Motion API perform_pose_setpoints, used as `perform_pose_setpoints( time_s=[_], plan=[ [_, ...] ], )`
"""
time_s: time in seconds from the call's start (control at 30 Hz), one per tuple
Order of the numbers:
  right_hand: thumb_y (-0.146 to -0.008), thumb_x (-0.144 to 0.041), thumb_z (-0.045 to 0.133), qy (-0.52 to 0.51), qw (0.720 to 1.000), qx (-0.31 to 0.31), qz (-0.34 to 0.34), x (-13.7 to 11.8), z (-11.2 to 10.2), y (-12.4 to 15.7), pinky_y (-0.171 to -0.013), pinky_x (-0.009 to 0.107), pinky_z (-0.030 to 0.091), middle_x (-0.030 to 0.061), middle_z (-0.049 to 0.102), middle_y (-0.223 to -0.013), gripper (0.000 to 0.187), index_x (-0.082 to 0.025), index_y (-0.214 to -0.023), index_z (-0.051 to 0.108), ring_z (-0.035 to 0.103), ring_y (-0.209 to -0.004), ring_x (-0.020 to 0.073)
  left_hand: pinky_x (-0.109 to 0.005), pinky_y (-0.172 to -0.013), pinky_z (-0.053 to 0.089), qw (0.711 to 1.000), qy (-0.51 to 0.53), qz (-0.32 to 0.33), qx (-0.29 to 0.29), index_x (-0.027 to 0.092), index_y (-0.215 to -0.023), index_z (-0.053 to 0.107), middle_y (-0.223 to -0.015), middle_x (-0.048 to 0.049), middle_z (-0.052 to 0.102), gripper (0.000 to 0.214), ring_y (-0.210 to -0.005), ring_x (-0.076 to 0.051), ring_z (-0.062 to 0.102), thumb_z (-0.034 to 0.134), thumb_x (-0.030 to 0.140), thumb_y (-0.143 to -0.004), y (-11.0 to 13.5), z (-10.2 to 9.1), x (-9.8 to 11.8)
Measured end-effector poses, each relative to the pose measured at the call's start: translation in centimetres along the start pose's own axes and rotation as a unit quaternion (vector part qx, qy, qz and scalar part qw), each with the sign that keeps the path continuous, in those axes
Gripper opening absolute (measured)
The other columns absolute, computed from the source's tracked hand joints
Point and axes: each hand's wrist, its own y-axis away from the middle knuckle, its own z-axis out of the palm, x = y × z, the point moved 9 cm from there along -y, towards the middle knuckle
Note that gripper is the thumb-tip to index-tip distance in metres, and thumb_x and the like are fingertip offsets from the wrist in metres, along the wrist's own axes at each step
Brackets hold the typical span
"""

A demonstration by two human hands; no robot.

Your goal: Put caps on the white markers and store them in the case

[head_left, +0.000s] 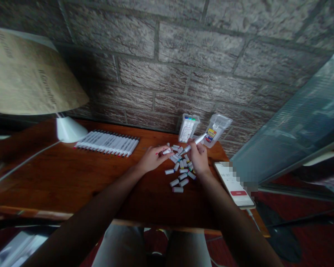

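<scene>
My right hand [199,158] is closed round a white marker [195,142] that points up and to the right. My left hand [153,157] pinches a small white cap [167,151] just left of the marker's lower end. Below and between both hands lies a loose pile of several white marker caps [180,174] on the wooden table [72,178]. A neat row of several capped white markers [107,142] lies further left near the wall.
Two clear plastic marker cases [188,128] [217,129] stand against the brick wall. A phone [234,184] lies at the table's right edge. A white lamp base [68,129] and its beige shade [28,74] occupy the left, with a cable running off left.
</scene>
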Motion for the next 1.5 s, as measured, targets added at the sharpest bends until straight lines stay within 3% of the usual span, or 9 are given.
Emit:
perform_pose_setpoints(
  time_s=[0.13,0.23,0.37,0.47,0.57,0.67,1.5],
  plan=[
    [-0.078,-0.055,0.059,-0.05,0.998,-0.019,0.034,0.4,0.5,-0.2,-0.04,0.027,0.023,-0.0069,0.036,-0.047,0.035,-0.023,-0.065,0.051,0.028,-0.04,0.0105,-0.023,-0.07,0.049,1.0,-0.005,0.009,0.005,0.016,-0.101,0.074,-0.094,-0.0042,0.078,0.022,-0.076,-0.016,0.069,0.067,0.035,-0.091,0.0,-0.1,0.2],
    [-0.078,-0.048,0.058,-0.104,0.991,-0.073,0.043,0.1,1.3,0.1,-0.039,0.025,0.018,-0.0069,0.035,-0.048,0.029,-0.022,-0.066,0.054,0.024,-0.04,0.0093,-0.022,-0.069,0.049,1.0,-0.007,0.009,0.002,0.016,-0.102,0.074,-0.091,-0.0039,0.078,0.025,-0.074,-0.015,0.068,0.066,0.037,-0.092,0.0,0.0,0.2],
    [-0.079,-0.038,0.061,-0.019,0.97,-0.229,-0.075,-2.5,3.5,2.3,-0.049,0.024,0.033,-0.0021,0.048,-0.058,0.026,-0.019,-0.061,0.057,0.041,-0.051,0.0106,-0.023,-0.07,0.05,1.0,-0.005,0.012,0.004,0.016,-0.101,0.074,-0.092,-0.0049,0.078,0.024,-0.076,-0.016,0.069,0.064,0.036,-0.092,0.0,0.0,0.1],
    [-0.084,-0.029,0.061,0.07,0.932,-0.305,-0.184,-4.0,5.2,4.6,-0.052,0.023,0.034,-0.0035,0.045,-0.055,0.028,-0.019,-0.06,0.054,0.04,-0.052,0.0098,-0.024,-0.074,0.051,0.999,0.003,0.031,0.012,0.015,-0.1,0.074,-0.097,-0.0062,0.078,0.02,-0.081,-0.017,0.071,0.064,0.029,-0.091,0.1,-0.1,0.2],
    [-0.086,-0.023,0.059,0.12,0.907,-0.308,-0.263,-4.8,5.9,5.8,-0.05,0.023,0.031,-0.0053,0.042,-0.051,0.031,-0.019,-0.057,0.048,0.035,-0.047,0.0078,-0.024,-0.076,0.052,0.999,0.008,0.04,0.019,0.015,-0.098,0.074,-0.096,-0.0061,0.079,0.016,-0.083,-0.018,0.072,0.062,0.023,-0.091,0.2,-0.4,0.2],
    [-0.085,-0.022,0.059,0.142,0.899,-0.298,-0.287,-5.1,6.1,6.1,-0.048,0.023,0.029,-0.0059,0.04,-0.049,0.032,-0.019,-0.056,0.045,0.033,-0.045,0.0068,-0.024,-0.076,0.052,0.999,0.01,0.041,0.02,0.015,-0.097,0.074,-0.095,-0.0058,0.079,0.015,-0.082,-0.017,0.073,0.061,0.021,-0.091,0.2,-0.5,0.3],
    [-0.083,-0.023,0.071,0.149,0.901,-0.272,-0.304,-5.2,5.8,5.9,-0.046,0.02,0.03,-0.0033,0.057,-0.055,0.017,-0.015,-0.068,0.07,0.04,-0.046,0.006,-0.025,-0.075,0.052,0.999,0.007,0.028,0.02,0.016,-0.094,0.073,-0.089,-0.0054,0.078,0.015,-0.08,-0.018,0.073,0.061,0.023,-0.089,0.2,-0.5,0.0]
  ],
)
